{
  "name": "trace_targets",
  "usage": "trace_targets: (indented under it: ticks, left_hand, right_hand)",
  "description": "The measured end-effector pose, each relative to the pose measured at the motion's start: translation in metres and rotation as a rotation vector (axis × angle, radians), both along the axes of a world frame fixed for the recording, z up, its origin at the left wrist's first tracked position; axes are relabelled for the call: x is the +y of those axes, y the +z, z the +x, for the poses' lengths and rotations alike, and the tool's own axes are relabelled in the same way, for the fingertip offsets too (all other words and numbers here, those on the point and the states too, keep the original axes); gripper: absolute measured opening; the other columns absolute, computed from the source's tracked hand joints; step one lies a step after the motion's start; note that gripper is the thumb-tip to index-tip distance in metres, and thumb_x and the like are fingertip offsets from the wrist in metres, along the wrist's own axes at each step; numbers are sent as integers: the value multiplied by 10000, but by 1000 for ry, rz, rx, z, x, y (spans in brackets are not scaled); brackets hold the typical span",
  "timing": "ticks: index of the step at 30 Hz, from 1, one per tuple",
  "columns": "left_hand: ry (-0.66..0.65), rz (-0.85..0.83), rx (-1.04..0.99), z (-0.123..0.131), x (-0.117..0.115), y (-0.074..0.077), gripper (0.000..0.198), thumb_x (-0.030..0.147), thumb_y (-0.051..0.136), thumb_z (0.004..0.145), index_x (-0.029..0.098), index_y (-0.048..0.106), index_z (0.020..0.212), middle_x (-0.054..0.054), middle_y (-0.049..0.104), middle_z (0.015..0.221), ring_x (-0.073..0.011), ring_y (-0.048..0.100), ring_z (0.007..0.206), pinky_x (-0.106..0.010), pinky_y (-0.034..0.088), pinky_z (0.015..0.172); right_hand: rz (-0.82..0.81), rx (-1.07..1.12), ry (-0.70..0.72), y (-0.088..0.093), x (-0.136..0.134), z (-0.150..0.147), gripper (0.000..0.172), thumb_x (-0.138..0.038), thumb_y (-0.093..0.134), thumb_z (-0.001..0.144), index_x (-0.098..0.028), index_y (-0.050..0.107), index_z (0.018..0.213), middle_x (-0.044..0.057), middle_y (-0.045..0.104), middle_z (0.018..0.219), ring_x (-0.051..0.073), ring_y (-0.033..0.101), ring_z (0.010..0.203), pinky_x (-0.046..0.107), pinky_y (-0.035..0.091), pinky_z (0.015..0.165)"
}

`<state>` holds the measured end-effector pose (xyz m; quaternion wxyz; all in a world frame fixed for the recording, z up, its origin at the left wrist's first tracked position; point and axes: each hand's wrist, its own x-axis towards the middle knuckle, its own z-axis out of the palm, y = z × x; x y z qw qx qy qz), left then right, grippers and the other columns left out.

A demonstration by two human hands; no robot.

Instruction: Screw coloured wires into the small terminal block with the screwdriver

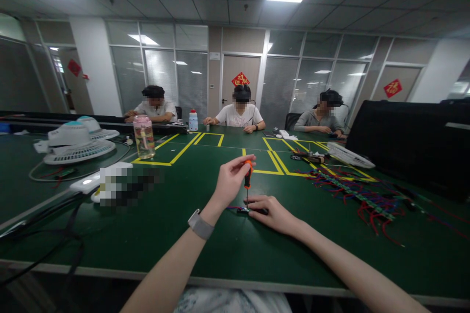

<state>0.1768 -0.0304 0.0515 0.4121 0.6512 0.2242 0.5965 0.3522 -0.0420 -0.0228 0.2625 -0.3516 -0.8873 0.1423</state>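
Upright over the table stands a screwdriver [247,176] with an orange and black handle, and my left hand [232,178] has its fingers closed round the handle's top. The shaft runs down to a small black part [242,211] with a light spot and thin red and blue wires at its left end. Low on the table, my right hand [273,211] grips that part from the right with its fingertips. The exact contact of the screwdriver's tip is too small to make out.
Wired circuit boards [360,195] lie in a long row at the right, near a black box-like object [411,146]. Yellow tape [194,142] marks the green table. A pink-lidded bottle [144,138], white fans [79,142] and a power strip [101,176] are left. Three people sit opposite.
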Motion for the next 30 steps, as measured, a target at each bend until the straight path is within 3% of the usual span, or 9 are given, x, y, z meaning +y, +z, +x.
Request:
trace_targets:
  ticks: [5, 9, 14, 20, 26, 30]
  left_hand:
    - [166, 53, 67, -1, 1, -3, 187, 287, 664, 753, 161, 702, 886, -60, 660, 885, -156, 630, 780, -284, 525, 724]
    - [299, 200, 144, -1, 2, -5, 203, 297, 602, 814, 223, 715, 965, -82, 558, 1168, -191, 559, 1080, -320, 465, 914]
    - [126, 125, 128, -1, 3, -3, 310, 225, 453, 889, 238, 668, 1112, -68, 509, 1360, -191, 415, 1305, -375, 287, 1109]
    - [-43, -39, -36, -2, 2, 0, 315, 267, 536, 841, 165, 659, 1112, -98, 683, 1099, -206, 633, 1037, -361, 477, 944]
    - [169, 123, 98, -2, 0, -4, 180, 287, 664, 760, 180, 702, 900, -52, 631, 915, -161, 626, 825, -285, 516, 754]
    - [324, 263, 216, -1, 0, -7, 184, 325, 639, 791, 228, 708, 931, -52, 524, 1023, -166, 570, 949, -299, 472, 870]
  right_hand:
    - [-1, -8, -2, 0, 0, -1, 273, -331, 517, 889, -245, 709, 1063, 62, 647, 1203, 236, 579, 1140, 367, 452, 979]
    - [6, -11, -9, 0, 0, -1, 274, -339, 514, 891, -243, 715, 1051, 61, 660, 1179, 237, 587, 1127, 360, 465, 959]
    - [17, -8, 2, 0, 0, -2, 278, -337, 508, 896, -249, 708, 1067, 59, 655, 1187, 233, 585, 1130, 351, 464, 958]
    - [8, -21, -6, 1, -1, -1, 280, -336, 495, 901, -251, 707, 1064, 56, 639, 1214, 233, 569, 1155, 347, 459, 965]
    - [3, -20, -8, 0, 0, -1, 285, -350, 498, 897, -246, 707, 1062, 63, 640, 1213, 241, 575, 1147, 361, 463, 962]
    - [8, -14, -17, 1, -1, -2, 283, -355, 500, 898, -248, 712, 1052, 62, 645, 1203, 241, 587, 1127, 355, 466, 954]
